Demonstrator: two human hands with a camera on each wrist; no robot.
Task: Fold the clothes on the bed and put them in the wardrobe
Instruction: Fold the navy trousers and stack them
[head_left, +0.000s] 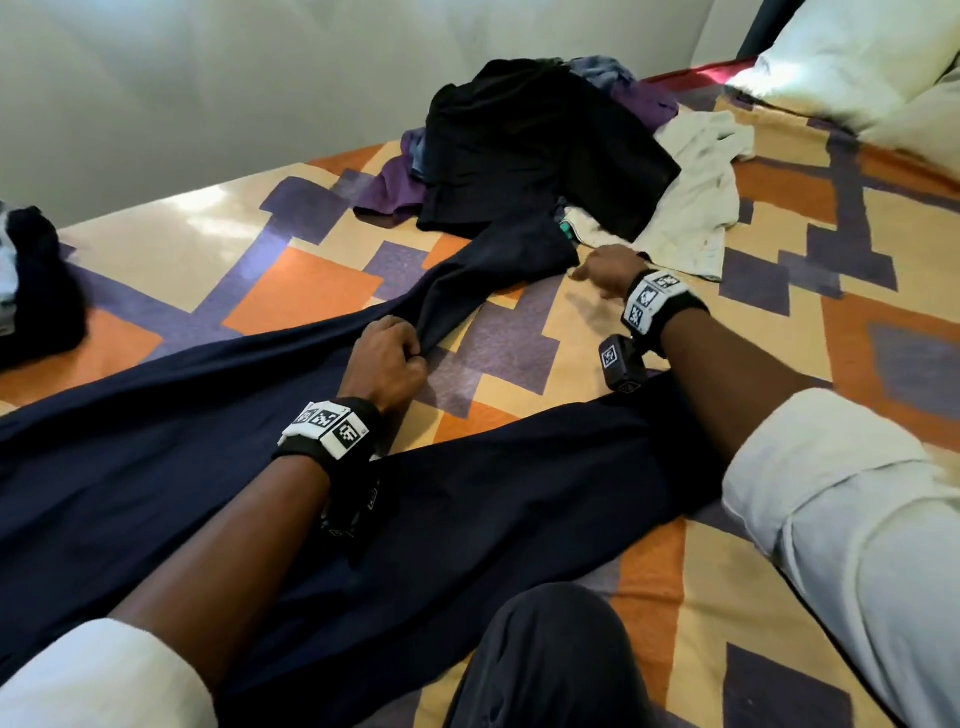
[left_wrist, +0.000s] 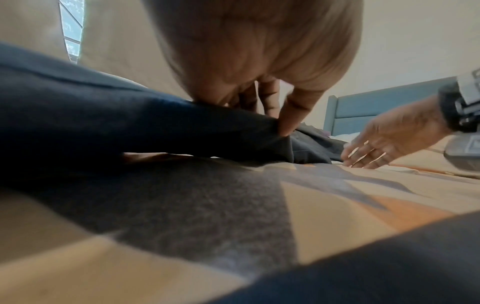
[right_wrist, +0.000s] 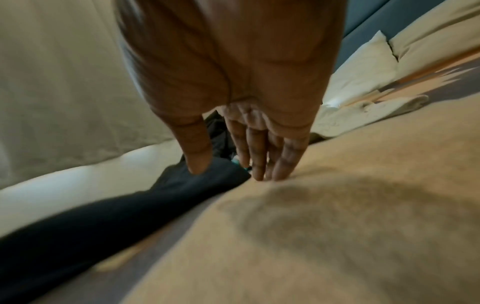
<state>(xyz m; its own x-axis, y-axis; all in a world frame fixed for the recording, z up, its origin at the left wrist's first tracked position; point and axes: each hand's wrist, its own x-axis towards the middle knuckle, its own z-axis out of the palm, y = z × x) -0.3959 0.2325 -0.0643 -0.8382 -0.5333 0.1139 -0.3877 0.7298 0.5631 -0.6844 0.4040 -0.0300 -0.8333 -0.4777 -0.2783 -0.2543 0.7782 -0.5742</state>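
Note:
Dark navy trousers (head_left: 156, 441) lie spread over the patterned bed cover (head_left: 779, 364), their two legs running toward the far side. My left hand (head_left: 387, 358) grips the edge of the farther leg, lifting a fold (left_wrist: 233, 133); thumb and fingers pinch the cloth. My right hand (head_left: 597, 270) hovers beside that leg's hem (right_wrist: 207, 181), fingers straight and touching the cover (right_wrist: 265, 174), holding nothing. Both wrists wear marker bands.
A heap of unfolded clothes (head_left: 545, 145), black, purple and white, lies beyond the trousers. Another dark bundle (head_left: 36, 291) sits at the left edge. White pillows (head_left: 857, 62) lie at the head. A pale wall runs along the bed's far side. My knee (head_left: 545, 654) is in front.

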